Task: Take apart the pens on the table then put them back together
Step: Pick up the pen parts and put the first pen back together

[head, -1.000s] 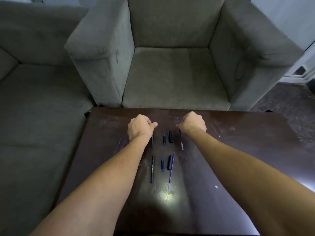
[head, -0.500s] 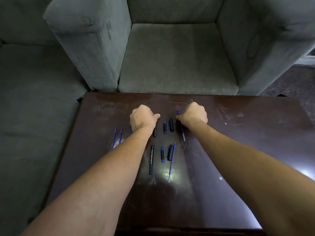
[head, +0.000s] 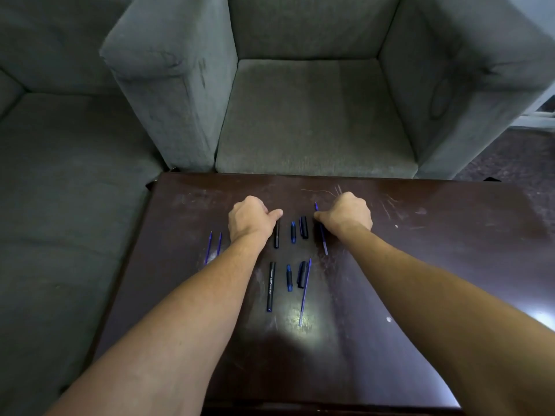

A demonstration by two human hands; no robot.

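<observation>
Pen parts lie in two rows on the dark wooden table. In the far row, my left hand is curled with its thumb on the top of a black barrel. My right hand is closed around a blue refill, whose tip pokes out above the fingers. Between the hands lie a small blue piece and a black cap. The near row holds a black barrel, a blue piece, a cap and a refill.
Two more blue refills lie at the table's left side. A grey armchair stands right behind the table's far edge, and a grey sofa runs along the left edge.
The camera view has shifted, tilting down then back up a little. Both hands stay in the same place on the far-row barrel and refill.
</observation>
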